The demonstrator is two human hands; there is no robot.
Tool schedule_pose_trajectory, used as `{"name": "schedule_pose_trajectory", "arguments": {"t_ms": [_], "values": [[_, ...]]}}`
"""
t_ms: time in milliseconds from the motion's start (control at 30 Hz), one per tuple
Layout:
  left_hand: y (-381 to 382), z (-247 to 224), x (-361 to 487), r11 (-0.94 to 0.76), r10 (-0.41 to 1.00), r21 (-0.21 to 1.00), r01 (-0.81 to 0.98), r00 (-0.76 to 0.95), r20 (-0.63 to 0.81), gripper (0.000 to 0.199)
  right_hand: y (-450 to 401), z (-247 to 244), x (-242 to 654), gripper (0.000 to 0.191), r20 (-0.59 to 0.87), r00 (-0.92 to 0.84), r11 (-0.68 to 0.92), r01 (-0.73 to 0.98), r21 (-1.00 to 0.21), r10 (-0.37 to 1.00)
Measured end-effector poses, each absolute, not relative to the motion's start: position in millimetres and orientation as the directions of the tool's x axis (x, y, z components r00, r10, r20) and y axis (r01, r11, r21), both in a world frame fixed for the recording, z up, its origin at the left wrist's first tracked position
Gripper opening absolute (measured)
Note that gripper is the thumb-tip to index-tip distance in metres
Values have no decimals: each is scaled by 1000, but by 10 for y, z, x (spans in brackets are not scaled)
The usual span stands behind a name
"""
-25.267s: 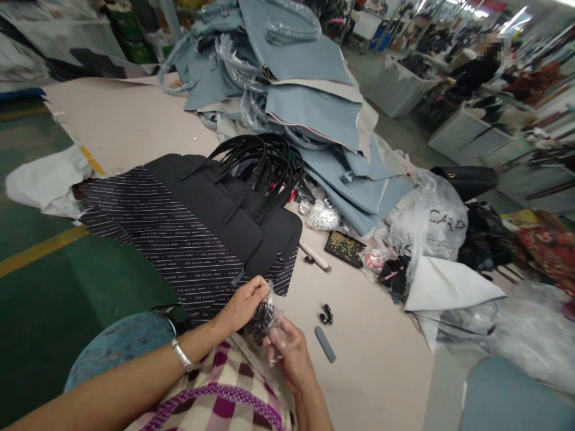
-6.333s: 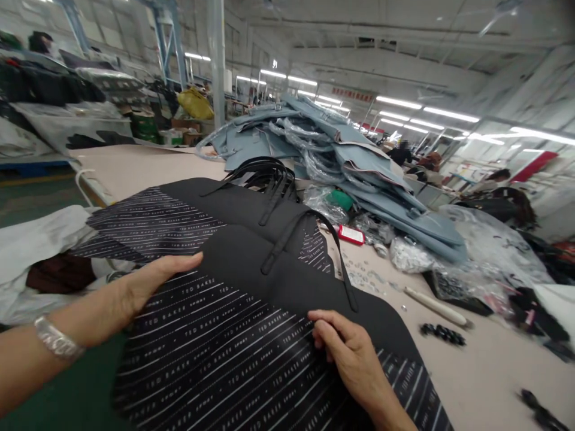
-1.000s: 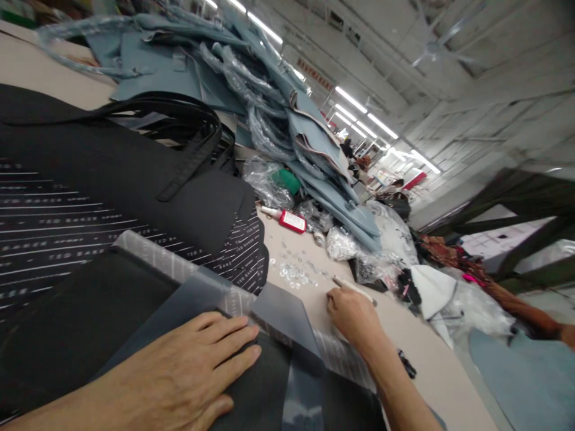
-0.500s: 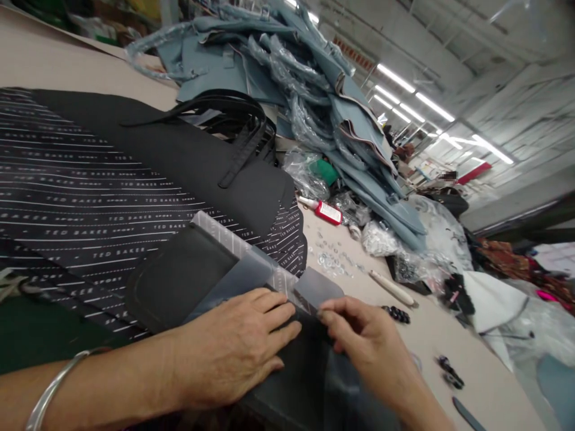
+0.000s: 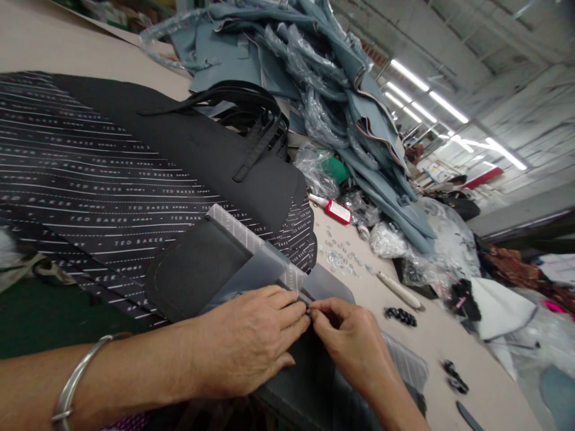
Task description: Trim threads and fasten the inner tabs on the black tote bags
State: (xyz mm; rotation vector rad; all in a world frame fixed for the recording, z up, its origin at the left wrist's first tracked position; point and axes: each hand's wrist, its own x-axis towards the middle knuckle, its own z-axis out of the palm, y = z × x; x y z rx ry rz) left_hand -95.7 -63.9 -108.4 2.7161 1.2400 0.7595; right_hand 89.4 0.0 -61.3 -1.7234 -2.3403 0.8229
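A dark grey bag piece (image 5: 193,269) with a striped lining edge (image 5: 236,227) and translucent plastic film (image 5: 251,269) lies in front of me. My left hand (image 5: 258,335) rests on it, fingers stretched and lying flat, a silver bangle on the wrist. Close beside those fingertips, my right hand (image 5: 344,332) pinches at the piece's edge with thumb and forefinger; a tiny dark bit shows at the tips, too small to name. Black panels with printed striped lining (image 5: 103,191) spread out at the left.
Blue-grey bag parts in plastic (image 5: 314,78) are heaped behind. Black straps (image 5: 251,129) lie on the panels. To the right are a red-labelled bottle (image 5: 336,211), scattered small rings (image 5: 344,257), a pale-handled tool (image 5: 399,290), black fittings (image 5: 401,317) and a dark blade-like item (image 5: 467,414).
My right hand has moved left, up to my left fingertips. A striped lining flap now shows beyond my right wrist. The whole view has shifted slightly.
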Motion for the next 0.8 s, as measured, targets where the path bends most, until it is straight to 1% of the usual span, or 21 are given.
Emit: {"name": "schedule_pose_trajectory", "arguments": {"t_ms": [100, 233, 333, 400, 433, 500, 567, 633, 700, 733, 800], "values": [[-641, -1087, -963, -674, 721, 240, 698, 554, 416, 40, -2, -588, 872, 27, -218, -358, 228, 858, -461, 908], [-644, -1102, -972, -673, 722, 229, 703, 559, 408, 43, -19, -593, 856, 22, -225, -347, 246, 891, -381, 910], [-645, -1116, -967, -674, 721, 229, 702, 559, 410, 44, -14, -632, 857, 21, -214, -328, 248, 911, -330, 920], [-645, -1124, -961, -674, 719, 230, 702, 554, 420, 45, 26, -657, 871, 22, -221, -326, 248, 915, -319, 919], [-644, -1127, -958, -674, 718, 229, 702, 551, 425, 46, 59, -667, 880, 23, -248, -326, 237, 914, -330, 912], [-643, -1133, -954, -673, 717, 226, 704, 546, 434, 47, 135, -684, 899, 23, -344, -330, 186, 902, -390, 879], [-641, -1138, -952, -672, 718, 226, 705, 546, 433, 46, 196, -699, 907, 22, -444, -327, 99, 881, -463, 834], [-640, -1140, -953, -674, 717, 229, 703, 548, 431, 45, 214, -705, 902, 21, -508, -315, 6, 854, -520, 801], [-641, -1137, -951, -677, 714, 232, 698, 547, 437, 42, 199, -690, 903, 19, -540, -303, -62, 829, -556, 785], [-641, -1132, -948, -677, 712, 234, 698, 542, 446, 40, 195, -672, 915, 18, -550, -314, -73, 818, -570, 774], [-639, -1117, -940, -674, 710, 238, 700, 524, 470, 38, 234, -614, 992, 17, -525, -355, -30, 807, -590, 773]]}}
